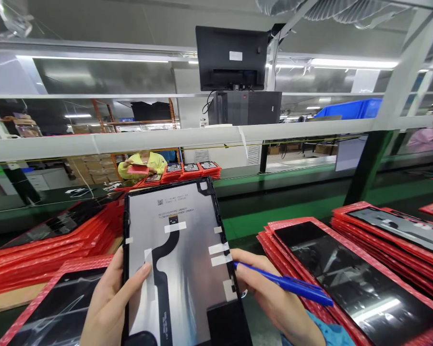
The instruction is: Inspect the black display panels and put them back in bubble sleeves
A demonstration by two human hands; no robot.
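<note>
Left hand [110, 302] pinches the gray-backed display panel [193, 271] at its left edge, thumb pressed on the back, while the right hand [276, 298] pinches a blue pen [295, 286] beside the panel's right edge — both grips are occupied. Held up between a left red stack [83, 235] and a right red stack [270, 247], the panel leaves a strip of green table [243, 223] on its right, crossed by the right hand and pen. Beyond its top edge more stacks [191, 174] stand before a co-worker [157, 161], under a white rail [166, 137].
</note>
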